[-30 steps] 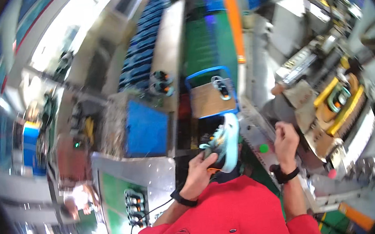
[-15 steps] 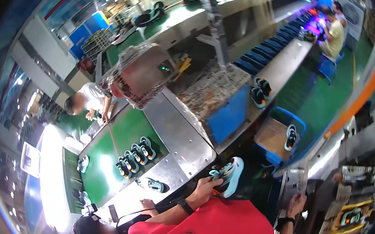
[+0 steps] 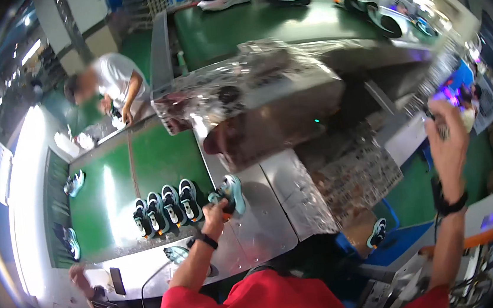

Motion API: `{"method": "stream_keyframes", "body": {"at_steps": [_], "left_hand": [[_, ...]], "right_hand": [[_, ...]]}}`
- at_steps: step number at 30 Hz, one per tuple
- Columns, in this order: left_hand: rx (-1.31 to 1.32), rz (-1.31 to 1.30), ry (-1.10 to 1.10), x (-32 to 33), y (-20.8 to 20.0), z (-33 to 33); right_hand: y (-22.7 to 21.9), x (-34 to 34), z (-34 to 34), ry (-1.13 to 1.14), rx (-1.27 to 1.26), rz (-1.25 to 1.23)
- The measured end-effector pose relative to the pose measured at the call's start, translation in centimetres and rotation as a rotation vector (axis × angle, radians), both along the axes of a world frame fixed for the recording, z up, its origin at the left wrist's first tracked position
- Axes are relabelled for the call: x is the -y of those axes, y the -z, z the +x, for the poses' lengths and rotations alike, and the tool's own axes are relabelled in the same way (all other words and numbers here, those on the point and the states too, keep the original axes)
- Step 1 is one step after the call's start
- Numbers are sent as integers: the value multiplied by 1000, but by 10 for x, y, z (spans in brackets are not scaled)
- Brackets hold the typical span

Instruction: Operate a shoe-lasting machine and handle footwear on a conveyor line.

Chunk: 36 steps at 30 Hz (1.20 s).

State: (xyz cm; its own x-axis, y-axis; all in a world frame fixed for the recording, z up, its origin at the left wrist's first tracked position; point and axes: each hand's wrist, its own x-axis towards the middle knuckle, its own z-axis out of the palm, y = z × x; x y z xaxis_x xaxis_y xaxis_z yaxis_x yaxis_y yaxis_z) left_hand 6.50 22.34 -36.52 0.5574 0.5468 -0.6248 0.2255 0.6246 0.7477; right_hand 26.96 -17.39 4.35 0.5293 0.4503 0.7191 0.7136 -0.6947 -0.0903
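My left hand (image 3: 213,216) is closed on a light blue and dark sneaker (image 3: 234,194), held over the metal strip beside the green belt. Immediately left of it, several similar sneakers (image 3: 171,204) stand side by side in a row. Another pale blue sneaker (image 3: 176,254) lies on the metal edge near my left forearm, which partly covers it. Up at the right, my right hand (image 3: 449,140) is raised with thumb and fingers curled toward each other. Whatever lies between those fingers, if anything, is too small to make out.
The green conveyor belt (image 3: 102,168) carries more shoes along its left side. A person in white (image 3: 117,77) works at its far end; another person's hand (image 3: 79,278) is at lower left. A foil-wrapped machine (image 3: 272,113) rises ahead. One sneaker (image 3: 377,233) sits on the chair.
My left hand has carried the sneaker left and forward to the metal strip beside the row. My right hand has risen from the lower right. The whole view has turned.
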Motion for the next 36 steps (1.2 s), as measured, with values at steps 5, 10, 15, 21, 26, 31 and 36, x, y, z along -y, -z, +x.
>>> {"method": "stream_keyframes", "body": {"at_steps": [5, 10, 15, 21, 26, 31, 36], "left_hand": [[-86, 206, -207, -146, 82, 81], [-109, 379, -283, -271, 85, 140], [-258, 983, -183, -347, 118, 149], [-168, 915, -93, -241, 121, 148], [214, 211, -117, -86, 61, 94], [204, -66, 483, 73, 68, 8], [253, -291, 921, 111, -51, 23]], "right_hand": [[-65, -162, 143, -156, 124, -320], [-65, -297, 274, -189, 155, -567], [-53, -389, 364, -154, 275, -666], [-33, -385, 391, 31, 194, -561], [-29, -332, 381, 134, 77, -293], [-28, -300, 350, 137, -234, -204], [-67, -231, 260, 118, -391, 42]]}}
